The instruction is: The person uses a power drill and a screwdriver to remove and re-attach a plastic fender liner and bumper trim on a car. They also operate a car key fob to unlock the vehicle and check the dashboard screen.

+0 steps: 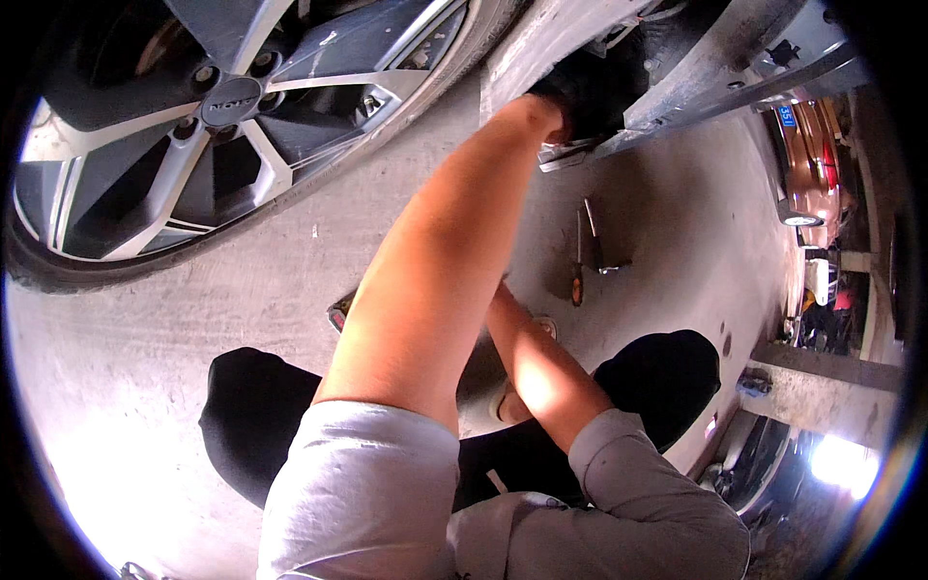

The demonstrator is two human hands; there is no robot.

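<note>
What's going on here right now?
A person is reaching the left hand up into a dark opening in a car's bodywork, beside a spoked wheel; whatever it touches is hidden. The right forearm passes behind the left one, hiding the right hand. An orange-handled tool and another slim tool lie on the floor.

A light-grey shirt (488,536) is worn, seen along the lower edge of the frame. It is cut with short sleeves: the left sleeve (358,474) is brightly lit at lower centre-left, the right sleeve (619,464) is creased and more shaded at lower right. Both knees are covered by black legwear (672,382), against which a small pale strip (496,480) is seen.
</note>
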